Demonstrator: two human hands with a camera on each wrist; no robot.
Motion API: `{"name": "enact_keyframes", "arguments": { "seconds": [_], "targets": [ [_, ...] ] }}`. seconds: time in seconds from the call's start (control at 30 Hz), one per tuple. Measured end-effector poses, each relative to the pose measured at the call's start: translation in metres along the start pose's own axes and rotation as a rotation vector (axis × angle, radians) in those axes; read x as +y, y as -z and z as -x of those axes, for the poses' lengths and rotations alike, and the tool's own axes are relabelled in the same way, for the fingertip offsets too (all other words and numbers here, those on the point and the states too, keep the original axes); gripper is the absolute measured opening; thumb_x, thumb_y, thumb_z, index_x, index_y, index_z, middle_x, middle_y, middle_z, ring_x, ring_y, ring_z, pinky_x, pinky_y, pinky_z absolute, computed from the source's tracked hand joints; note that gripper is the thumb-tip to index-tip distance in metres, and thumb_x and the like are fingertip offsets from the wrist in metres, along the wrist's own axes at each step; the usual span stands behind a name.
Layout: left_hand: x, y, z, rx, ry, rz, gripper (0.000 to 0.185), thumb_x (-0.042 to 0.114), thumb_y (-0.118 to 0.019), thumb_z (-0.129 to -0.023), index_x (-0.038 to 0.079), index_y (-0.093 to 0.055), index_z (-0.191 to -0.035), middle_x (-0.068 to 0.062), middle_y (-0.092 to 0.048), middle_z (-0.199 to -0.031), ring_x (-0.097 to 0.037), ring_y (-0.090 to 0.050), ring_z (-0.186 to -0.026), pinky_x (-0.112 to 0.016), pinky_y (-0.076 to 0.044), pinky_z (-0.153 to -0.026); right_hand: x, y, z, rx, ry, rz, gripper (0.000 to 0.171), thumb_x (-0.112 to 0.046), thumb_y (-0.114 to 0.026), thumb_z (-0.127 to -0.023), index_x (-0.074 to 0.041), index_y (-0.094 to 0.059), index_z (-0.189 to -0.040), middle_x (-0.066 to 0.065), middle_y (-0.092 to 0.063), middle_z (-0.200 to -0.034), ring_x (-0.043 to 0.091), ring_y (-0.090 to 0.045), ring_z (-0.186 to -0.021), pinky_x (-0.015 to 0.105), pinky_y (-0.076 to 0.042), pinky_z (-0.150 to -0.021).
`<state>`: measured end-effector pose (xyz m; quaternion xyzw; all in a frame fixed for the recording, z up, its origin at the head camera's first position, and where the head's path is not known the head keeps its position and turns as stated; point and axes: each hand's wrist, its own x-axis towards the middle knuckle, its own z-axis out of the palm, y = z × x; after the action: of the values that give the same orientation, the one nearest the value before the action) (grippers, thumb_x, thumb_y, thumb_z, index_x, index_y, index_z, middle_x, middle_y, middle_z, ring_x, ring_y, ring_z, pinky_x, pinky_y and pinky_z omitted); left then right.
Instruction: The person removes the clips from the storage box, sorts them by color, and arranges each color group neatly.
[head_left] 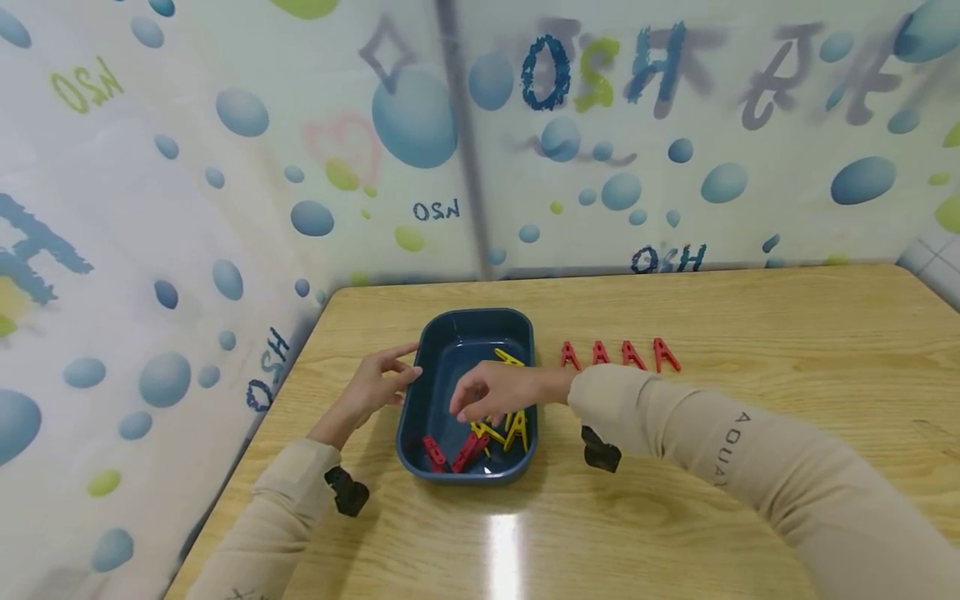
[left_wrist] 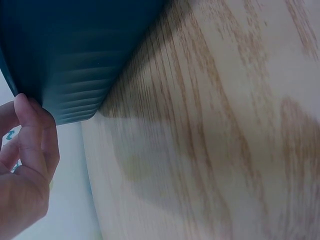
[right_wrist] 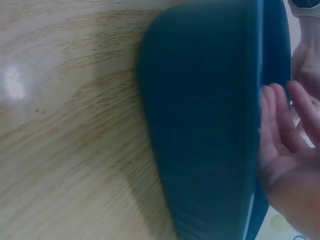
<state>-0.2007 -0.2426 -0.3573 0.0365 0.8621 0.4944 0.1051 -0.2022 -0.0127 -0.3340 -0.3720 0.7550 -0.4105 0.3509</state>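
1. Right hand [head_left: 491,392] is reaching down into the dark blue plastic tray [head_left: 429,367], fingers loosely curled over the pegs. From the head view I can't really tell if it's got one pinched yet; the right wrist view shows relaxed fingers and nothing in them. Left hand [head_left: 375,385] is resting at the tray's left wall, fingers mostly straight, fingertips touching the rim, holding nothing.
2. Looks like color sorting: four red clothespins [head_left: 619,355] are already lined up in a row on the table, just right of the tray.
3. Left in the tray: two more red clothespins [head_left: 453,454] at the near end, plus a bunch of yellow clothespins [head_left: 502,427], one of them up by the far end.
4. Surface is a light wood-grain table [head_left: 750,333] with glare near the front edge. Behind it hangs a bubble-print curtain [head_left: 225,167] with blue and green lettering.
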Motion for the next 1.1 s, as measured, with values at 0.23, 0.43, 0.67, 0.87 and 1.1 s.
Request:
{"name": "enact_keyframes", "arguments": {
  "seconds": [0.23,0.43,0.67,0.87,1.1],
  "targets": [
    [-0.001,-0.001,0.001,-0.006,-0.036,0.021,0.047,0.012,-0.054,-0.089,0.008,-0.04,-0.134,-0.021,-0.055,-0.1,-0.017,-0.057,-0.068,-0.03,-0.05,-0.056,0.004,-0.005,-0.006,-0.08,-0.078,0.025,0.024,-0.012,-0.057,-0.086,0.0,-0.059,-0.107,-0.001,-0.06,-0.086,0.009,-0.052,-0.074,0.027,-0.049,-0.067],
    [-0.001,-0.001,0.001,-0.01,-0.038,0.026,0.047,0.013,-0.054,-0.089,0.008,-0.04,-0.134,-0.02,-0.055,-0.099,-0.017,-0.057,-0.067,-0.034,-0.051,-0.057,0.01,-0.01,-0.011,-0.13,-0.073,0.061,0.022,-0.01,-0.058,-0.086,0.001,-0.061,-0.104,-0.002,-0.061,-0.083,0.01,-0.051,-0.068,0.021,-0.045,-0.061],
    [0.0,-0.001,0.001,-0.009,-0.039,0.029,0.047,0.012,-0.054,-0.089,0.008,-0.04,-0.134,-0.02,-0.055,-0.099,-0.016,-0.057,-0.067,-0.033,-0.05,-0.056,0.013,-0.014,-0.014,-0.207,-0.038,0.11,0.024,-0.006,-0.057,-0.085,0.003,-0.06,-0.107,0.004,-0.063,-0.096,0.003,-0.054,-0.081,0.018,-0.045,-0.073],
    [0.0,-0.001,0.001,-0.011,-0.035,0.019,0.047,0.013,-0.054,-0.089,0.009,-0.04,-0.134,-0.02,-0.055,-0.099,-0.017,-0.057,-0.067,-0.037,-0.051,-0.058,0.014,-0.015,-0.015,-0.235,-0.054,0.087,0.024,-0.004,-0.057,-0.085,0.004,-0.059,-0.107,0.004,-0.063,-0.092,0.003,-0.055,-0.075,0.019,-0.047,-0.07],
    [-0.002,-0.001,0.0,-0.006,-0.027,0.018,0.047,0.013,-0.054,-0.089,0.009,-0.04,-0.134,-0.019,-0.055,-0.097,-0.017,-0.057,-0.067,-0.038,-0.051,-0.059,0.012,-0.016,-0.015,-0.259,-0.072,0.076,0.024,-0.006,-0.057,-0.085,0.004,-0.06,-0.107,0.002,-0.063,-0.092,0.003,-0.054,-0.077,0.02,-0.048,-0.071]
  ]
}}
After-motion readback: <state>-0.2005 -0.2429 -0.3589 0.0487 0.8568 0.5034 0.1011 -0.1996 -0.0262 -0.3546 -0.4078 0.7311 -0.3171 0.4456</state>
